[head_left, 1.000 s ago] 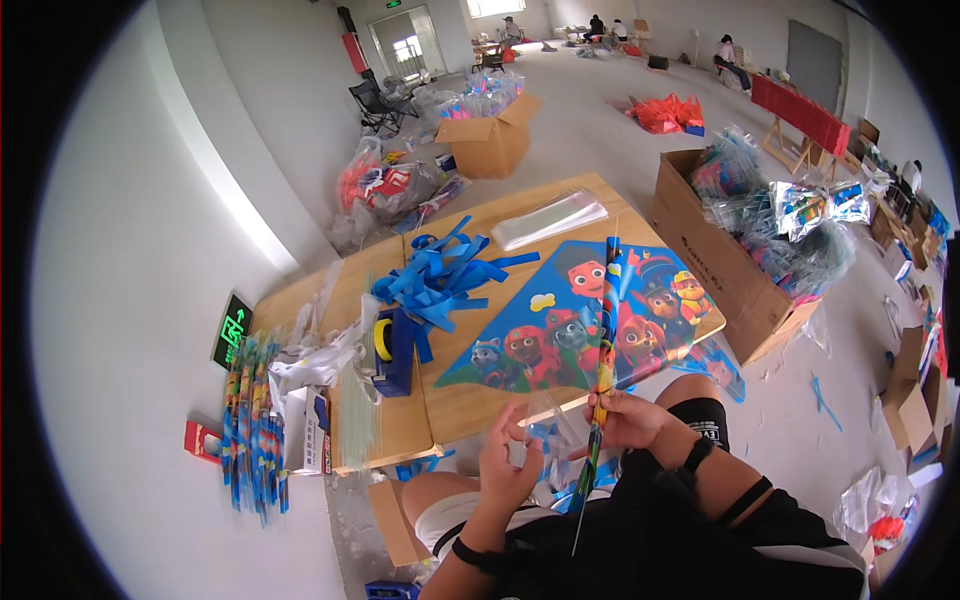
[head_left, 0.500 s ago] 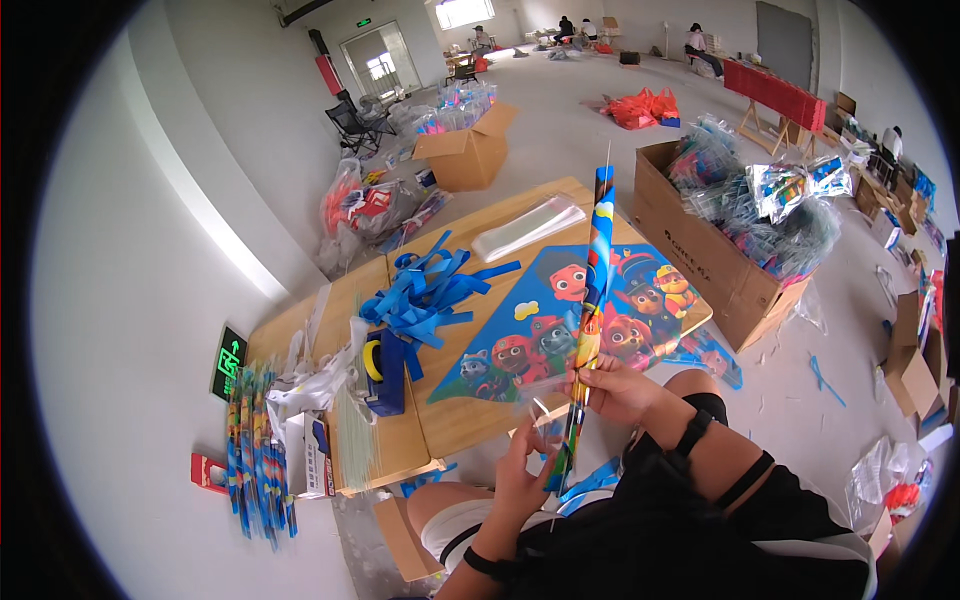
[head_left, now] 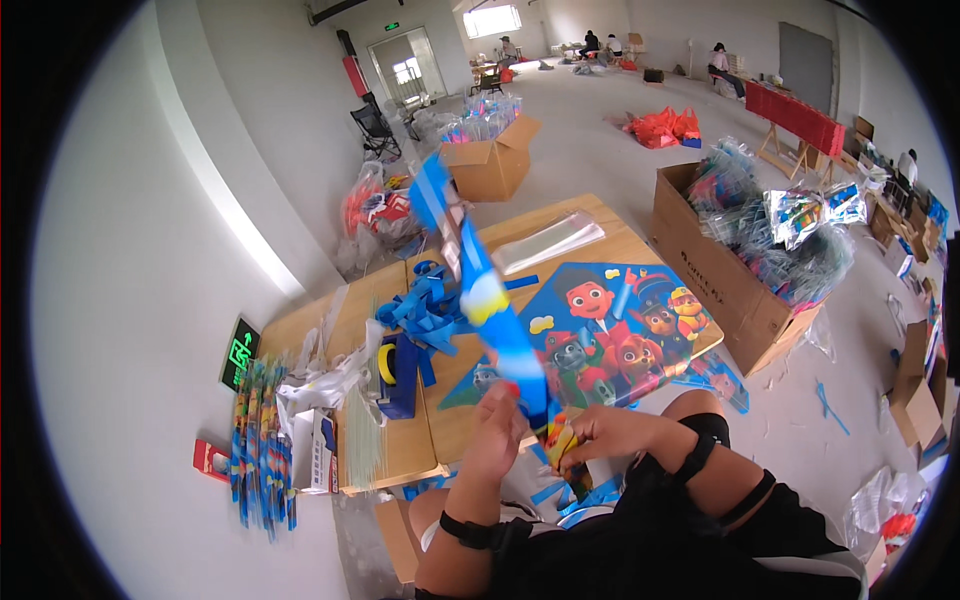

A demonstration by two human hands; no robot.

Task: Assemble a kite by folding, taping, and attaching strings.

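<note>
A long rolled kite point(head_left: 490, 300) of blue printed film slants up to the left in front of me, its upper part blurred by motion. My left hand point(head_left: 495, 420) is closed on the roll around its lower half. Lower down, my right hand point(head_left: 615, 435) pinches the yellow and red printed end, close above my lap. Beneath the roll, a flat blue kite point(head_left: 650, 345) printed with cartoon characters lies on the wooden table point(head_left: 440, 425). Part of that kite is hidden by the roll and my hands.
Left on the table are blue strips point(head_left: 430, 305), a blue tape dispenser point(head_left: 397, 385) and white plastic film point(head_left: 550, 240). Several rolled kites point(head_left: 262, 450) lean by the wall. A large carton point(head_left: 720, 270) of bagged goods stands right of the table; another carton point(head_left: 495, 165) is beyond.
The roll has swung from nearly upright to leaning left. My left hand has risen onto it, and my right hand has moved down to its lower end. The view has shifted slightly.
</note>
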